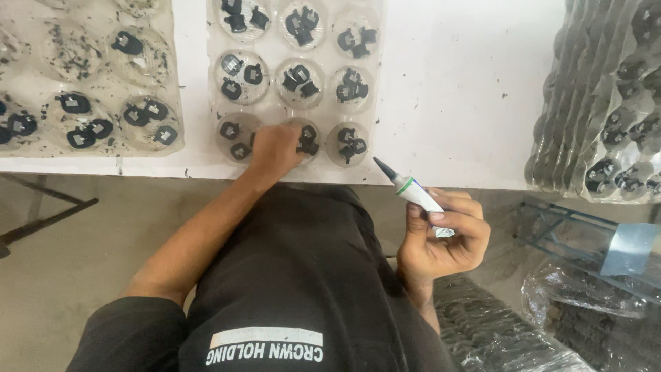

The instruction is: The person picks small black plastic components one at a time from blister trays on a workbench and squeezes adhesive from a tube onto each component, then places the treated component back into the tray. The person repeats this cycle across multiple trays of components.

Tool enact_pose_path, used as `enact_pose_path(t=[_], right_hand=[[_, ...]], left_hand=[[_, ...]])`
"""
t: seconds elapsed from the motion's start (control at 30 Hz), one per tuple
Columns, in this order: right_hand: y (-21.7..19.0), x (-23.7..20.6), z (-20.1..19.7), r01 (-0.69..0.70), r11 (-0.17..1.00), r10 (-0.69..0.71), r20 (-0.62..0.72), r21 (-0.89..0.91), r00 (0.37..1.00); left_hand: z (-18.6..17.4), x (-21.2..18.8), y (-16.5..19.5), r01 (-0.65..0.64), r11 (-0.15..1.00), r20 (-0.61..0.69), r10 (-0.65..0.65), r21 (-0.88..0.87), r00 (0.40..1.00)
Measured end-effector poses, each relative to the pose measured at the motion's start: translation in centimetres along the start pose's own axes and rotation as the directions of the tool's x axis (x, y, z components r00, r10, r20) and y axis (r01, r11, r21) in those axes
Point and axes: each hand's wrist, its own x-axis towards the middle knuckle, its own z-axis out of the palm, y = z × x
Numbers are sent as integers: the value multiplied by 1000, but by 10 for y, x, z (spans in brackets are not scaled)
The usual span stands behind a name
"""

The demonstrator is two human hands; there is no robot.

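**Left hand in the tray, glue tube held off to the side**

The left hand is curled down into the bottom-middle pocket of the clear blister tray; fingers are bunched over a small black part, though whether it's actually pinched can't be told. A small white tube is gripped in the right hand, fingers wrapped tight. The tube's long axis is tilted with its dark nozzle aimed toward 10 o'clock, at that pocket. The left hand is the nearer one. A second tray is seen at 9 o'clock, stacked trays at 3 o'clock
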Motion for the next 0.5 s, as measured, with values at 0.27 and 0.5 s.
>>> enact_pose_path(t=[0.27, 0.5], right_hand=[[7, -5, 5, -134, 950, 162, -76, 282, 984], [8, -7, 12, -116, 951, 118, 9, 286, 993]], left_hand=[[-67, -17, 27, 195, 391, 103, -246, -900, 964], [-149, -46, 99, -111, 154, -125, -86, -982, 988]])
